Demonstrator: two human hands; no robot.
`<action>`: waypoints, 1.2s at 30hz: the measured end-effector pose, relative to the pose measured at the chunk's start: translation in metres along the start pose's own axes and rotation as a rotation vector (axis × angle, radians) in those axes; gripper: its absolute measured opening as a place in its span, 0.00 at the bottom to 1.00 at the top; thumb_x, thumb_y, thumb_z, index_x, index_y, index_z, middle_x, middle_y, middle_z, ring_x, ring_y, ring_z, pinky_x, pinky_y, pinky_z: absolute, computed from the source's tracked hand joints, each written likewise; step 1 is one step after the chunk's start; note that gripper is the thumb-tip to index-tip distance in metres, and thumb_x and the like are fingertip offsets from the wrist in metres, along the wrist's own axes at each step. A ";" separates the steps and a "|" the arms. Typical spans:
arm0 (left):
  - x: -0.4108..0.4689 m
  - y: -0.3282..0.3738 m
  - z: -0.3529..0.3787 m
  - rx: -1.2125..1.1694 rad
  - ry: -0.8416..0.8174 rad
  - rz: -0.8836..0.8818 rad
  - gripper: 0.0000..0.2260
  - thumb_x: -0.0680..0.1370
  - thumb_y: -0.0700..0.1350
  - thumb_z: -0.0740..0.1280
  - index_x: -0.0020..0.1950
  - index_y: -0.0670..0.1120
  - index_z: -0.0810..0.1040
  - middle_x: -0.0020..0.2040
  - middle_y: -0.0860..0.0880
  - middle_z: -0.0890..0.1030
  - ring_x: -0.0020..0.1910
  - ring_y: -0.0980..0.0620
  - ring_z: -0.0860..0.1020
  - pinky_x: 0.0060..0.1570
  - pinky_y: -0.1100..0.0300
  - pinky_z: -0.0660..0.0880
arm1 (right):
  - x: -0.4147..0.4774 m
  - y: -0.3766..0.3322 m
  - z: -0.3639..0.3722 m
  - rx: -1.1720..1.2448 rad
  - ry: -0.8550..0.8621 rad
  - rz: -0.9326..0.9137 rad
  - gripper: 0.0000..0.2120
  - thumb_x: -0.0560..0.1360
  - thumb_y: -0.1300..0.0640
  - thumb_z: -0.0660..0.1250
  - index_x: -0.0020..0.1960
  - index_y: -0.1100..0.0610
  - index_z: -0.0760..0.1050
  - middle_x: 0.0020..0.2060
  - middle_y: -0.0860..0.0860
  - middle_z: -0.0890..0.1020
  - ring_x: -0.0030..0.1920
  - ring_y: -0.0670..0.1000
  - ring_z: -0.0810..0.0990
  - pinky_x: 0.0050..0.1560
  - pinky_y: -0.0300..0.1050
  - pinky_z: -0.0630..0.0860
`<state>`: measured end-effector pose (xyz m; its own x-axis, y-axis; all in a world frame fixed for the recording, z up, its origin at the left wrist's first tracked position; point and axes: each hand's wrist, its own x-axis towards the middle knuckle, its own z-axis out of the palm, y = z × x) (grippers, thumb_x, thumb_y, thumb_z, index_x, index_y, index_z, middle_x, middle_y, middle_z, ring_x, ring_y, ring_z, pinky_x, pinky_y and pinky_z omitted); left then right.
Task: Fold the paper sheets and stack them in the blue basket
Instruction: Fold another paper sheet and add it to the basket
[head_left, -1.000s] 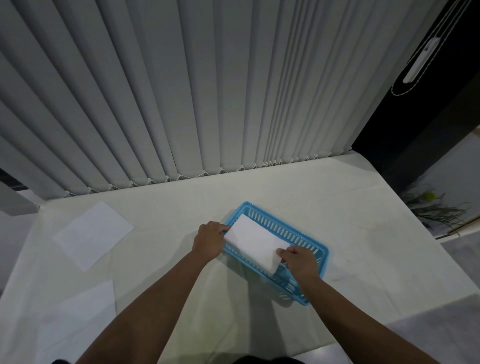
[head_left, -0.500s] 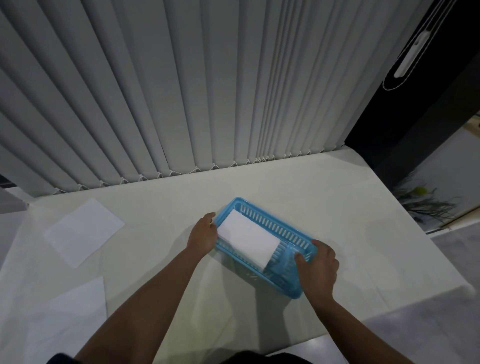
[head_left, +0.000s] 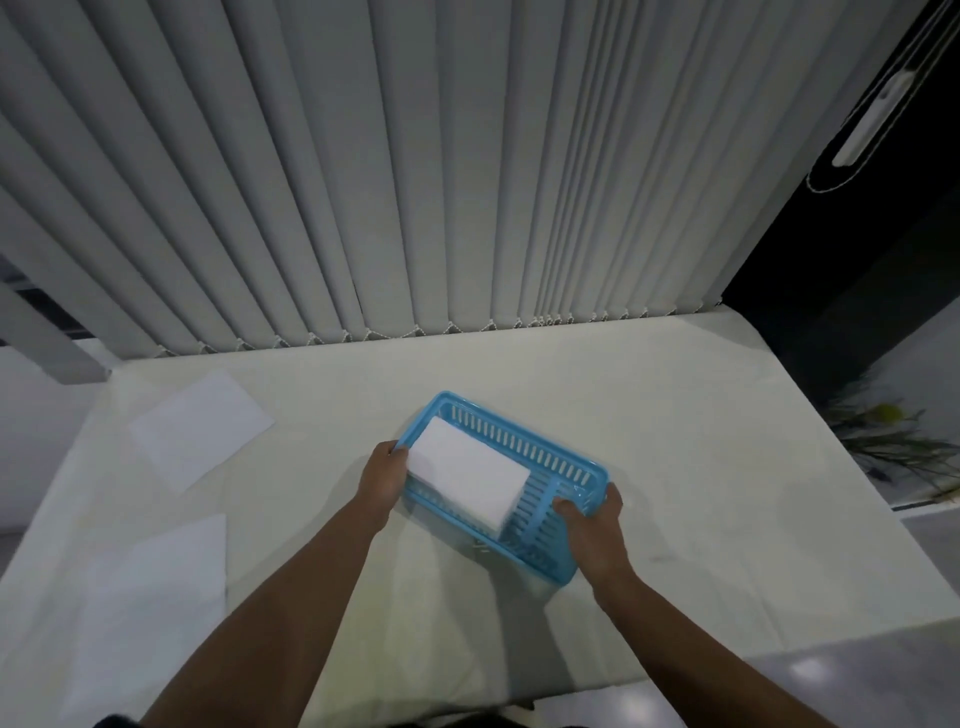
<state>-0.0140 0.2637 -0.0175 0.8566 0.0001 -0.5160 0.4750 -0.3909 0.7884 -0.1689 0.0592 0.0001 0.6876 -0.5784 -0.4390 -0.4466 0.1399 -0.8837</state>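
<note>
While your left hand (head_left: 382, 480) grips the blue basket (head_left: 524, 451) at its left end, fingers curled over the rim and touching the edge of the folded paper stack (head_left: 467, 474), your right hand (head_left: 595, 530) clamps the right end, thumb hooked inside the wall, fingers wrapped outside. Both hands are closed on the basket. It sits at mid-bench, angled, its left end farther from you than its right. The folded stack lies inside, filling the left part; the right part shows bare slotted floor. Two unfolded sheets lie flat on the bench (head_left: 675, 467), well left of the basket: one far-left sheet (head_left: 200, 428) near the blinds (head_left: 363, 182), one near-left sheet (head_left: 156, 603) beside your left forearm. Can't tell whether the basket is lifted or resting on the bench.
</note>
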 end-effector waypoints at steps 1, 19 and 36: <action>-0.002 -0.003 -0.007 -0.014 0.020 0.003 0.12 0.81 0.44 0.53 0.58 0.44 0.73 0.52 0.45 0.75 0.51 0.46 0.73 0.56 0.50 0.72 | 0.000 -0.001 0.006 0.001 -0.021 -0.002 0.21 0.75 0.61 0.66 0.64 0.53 0.63 0.53 0.52 0.79 0.50 0.50 0.81 0.46 0.47 0.78; 0.009 -0.046 -0.159 0.030 0.154 -0.015 0.16 0.81 0.44 0.54 0.64 0.42 0.73 0.57 0.41 0.77 0.51 0.45 0.73 0.60 0.48 0.72 | -0.047 0.017 0.149 -0.069 -0.079 0.009 0.25 0.75 0.59 0.66 0.68 0.52 0.60 0.56 0.52 0.78 0.53 0.53 0.79 0.53 0.54 0.78; 0.015 -0.110 -0.259 0.280 0.137 0.133 0.17 0.81 0.47 0.58 0.67 0.42 0.71 0.66 0.41 0.75 0.65 0.43 0.73 0.66 0.52 0.67 | -0.123 -0.002 0.262 -0.967 0.048 -0.459 0.31 0.76 0.49 0.63 0.75 0.53 0.58 0.78 0.55 0.51 0.76 0.60 0.51 0.75 0.56 0.46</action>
<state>-0.0016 0.5450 -0.0257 0.9353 0.0481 -0.3505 0.2999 -0.6333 0.7134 -0.1028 0.3402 0.0130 0.8913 -0.4476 -0.0720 -0.4295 -0.7828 -0.4503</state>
